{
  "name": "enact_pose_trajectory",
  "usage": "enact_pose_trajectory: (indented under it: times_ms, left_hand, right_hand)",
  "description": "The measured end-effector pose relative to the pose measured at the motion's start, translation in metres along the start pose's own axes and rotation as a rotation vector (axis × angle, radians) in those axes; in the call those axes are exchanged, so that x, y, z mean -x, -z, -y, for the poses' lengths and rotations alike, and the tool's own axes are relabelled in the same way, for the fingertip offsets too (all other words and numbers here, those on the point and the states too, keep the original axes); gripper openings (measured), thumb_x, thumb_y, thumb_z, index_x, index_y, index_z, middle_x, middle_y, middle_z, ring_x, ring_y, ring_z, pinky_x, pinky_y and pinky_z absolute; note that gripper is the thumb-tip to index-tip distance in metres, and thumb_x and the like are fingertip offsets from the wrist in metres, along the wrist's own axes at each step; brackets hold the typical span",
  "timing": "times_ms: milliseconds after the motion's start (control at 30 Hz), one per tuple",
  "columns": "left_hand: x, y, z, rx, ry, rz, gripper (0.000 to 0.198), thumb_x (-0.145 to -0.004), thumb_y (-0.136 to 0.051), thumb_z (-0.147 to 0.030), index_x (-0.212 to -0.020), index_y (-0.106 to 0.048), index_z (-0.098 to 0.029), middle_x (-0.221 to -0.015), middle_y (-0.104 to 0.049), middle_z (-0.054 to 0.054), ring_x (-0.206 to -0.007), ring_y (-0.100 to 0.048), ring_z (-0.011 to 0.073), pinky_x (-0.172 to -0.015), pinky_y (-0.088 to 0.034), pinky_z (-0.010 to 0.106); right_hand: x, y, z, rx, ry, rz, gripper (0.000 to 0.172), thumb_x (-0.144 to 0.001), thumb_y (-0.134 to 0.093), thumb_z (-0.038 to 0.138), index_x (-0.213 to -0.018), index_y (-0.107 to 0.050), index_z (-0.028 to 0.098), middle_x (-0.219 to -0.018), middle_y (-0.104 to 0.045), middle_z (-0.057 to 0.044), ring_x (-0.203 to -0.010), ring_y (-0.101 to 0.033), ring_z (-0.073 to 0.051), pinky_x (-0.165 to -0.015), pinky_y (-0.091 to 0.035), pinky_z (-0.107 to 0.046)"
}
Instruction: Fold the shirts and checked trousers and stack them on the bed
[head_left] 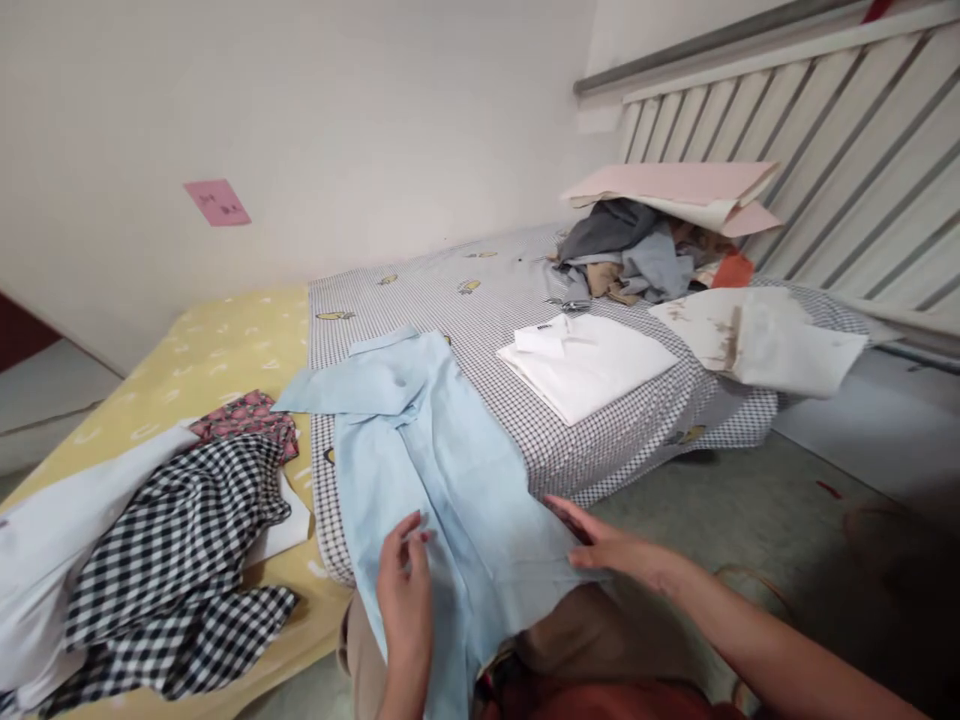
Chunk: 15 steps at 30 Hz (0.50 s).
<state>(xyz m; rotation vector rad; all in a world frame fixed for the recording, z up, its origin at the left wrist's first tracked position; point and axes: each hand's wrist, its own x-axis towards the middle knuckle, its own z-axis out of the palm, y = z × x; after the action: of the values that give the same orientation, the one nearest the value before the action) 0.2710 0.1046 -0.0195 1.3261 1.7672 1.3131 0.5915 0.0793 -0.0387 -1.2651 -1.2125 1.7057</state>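
1. The bed fills the middle of the frame; its grey checked sheet [420, 300] lies beside a yellow sheet [240, 345] on the left.
2. The light blue garment [472, 440] lies from the centre down to the bottom of the frame. Its upper part is spread on the bed, one sleeve points to the left, and its lower part hangs over the bed's edge, above the person's lap.
3. At the lower left, a black-and-white checked garment [172, 540] lies crumpled beside a white garment [67, 530].
4. At the upper right, a pile of clothes [630, 250] is under a pink sheet [675, 182].
5. Right of centre, a folded white shirt [600, 370] lies flat, its collar toward the upper left.
6. The right hand [592, 540] is open, thumb apart from fingers, at the garment's right edge; I cannot tell how firmly it touches.
7. The left hand [405, 580], at the lower centre, is loosely open with bent fingers, over the blue cloth, and grips nothing visible.
8. A pink note [217, 203] is on the wall, upper left.
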Motion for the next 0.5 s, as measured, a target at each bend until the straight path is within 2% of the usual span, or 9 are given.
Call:
enact_pose_trajectory:
  times_ms: [67,133,200,300,367,500]
  left_hand:
    - [0.021,-0.014,0.006,0.034,0.111,0.088,0.056,-0.088,-0.05,-0.059,-0.123,-0.062,-0.018,-0.125,-0.072,0.016,-0.101,-0.072,0.0249,-0.095,-0.057,0.043]
    - [0.037,-0.03,0.011,0.05,0.18,0.162,0.065,-0.084,-0.051,-0.064,-0.127,-0.058,-0.016,-0.131,-0.068,0.019,-0.111,-0.07,0.0259,-0.097,-0.055,0.041]
    - [0.048,-0.044,0.013,0.082,0.256,0.228,0.076,-0.078,-0.053,-0.073,-0.126,-0.057,-0.014,-0.126,-0.068,0.02,-0.113,-0.067,0.0275,-0.095,-0.055,0.041]
    - [0.056,-0.056,0.007,0.122,0.352,0.303,0.079,-0.067,-0.053,-0.086,-0.103,-0.061,-0.017,-0.097,-0.068,0.012,-0.094,-0.067,0.0274,-0.081,-0.057,0.04]
    - [0.059,-0.058,-0.001,0.144,0.376,0.347,0.072,-0.062,-0.056,-0.089,-0.083,-0.058,-0.021,-0.078,-0.06,0.004,-0.079,-0.063,0.0231,-0.074,-0.054,0.036]
    - [0.062,-0.057,-0.011,0.222,0.361,0.343,0.06,-0.064,-0.062,-0.083,-0.07,-0.053,-0.023,-0.066,-0.05,-0.003,-0.068,-0.054,0.0172,-0.069,-0.048,0.031]
  right_hand:
    - [0.003,-0.005,-0.001,-0.051,-0.067,0.006,0.088,-0.076,-0.075,0.067,-0.15,-0.051,0.026,-0.152,-0.057,-0.011,-0.14,-0.052,-0.029,-0.116,-0.039,-0.044]
    - [-0.002,-0.012,0.001,-0.082,-0.112,-0.052,0.074,-0.082,-0.065,0.071,-0.14,-0.061,0.025,-0.134,-0.069,-0.009,-0.128,-0.062,-0.028,-0.11,-0.044,-0.043]
    - [-0.012,-0.021,0.007,-0.071,-0.129,-0.135,0.067,-0.08,-0.068,0.07,-0.128,-0.068,0.023,-0.118,-0.076,-0.006,-0.117,-0.067,-0.027,-0.104,-0.049,-0.042]
    - [-0.021,-0.033,0.019,-0.078,-0.126,-0.209,0.064,-0.069,-0.08,0.061,-0.117,-0.071,0.02,-0.103,-0.078,-0.005,-0.104,-0.07,-0.027,-0.094,-0.053,-0.04]
    - [-0.018,-0.039,0.029,-0.133,-0.116,-0.208,0.065,-0.066,-0.084,0.055,-0.118,-0.07,0.017,-0.096,-0.079,-0.006,-0.097,-0.072,-0.027,-0.088,-0.055,-0.039]
    - [0.003,-0.045,0.045,-0.231,-0.112,-0.23,0.065,-0.07,-0.083,0.053,-0.123,-0.069,0.019,-0.097,-0.079,-0.006,-0.094,-0.073,-0.026,-0.08,-0.056,-0.035]
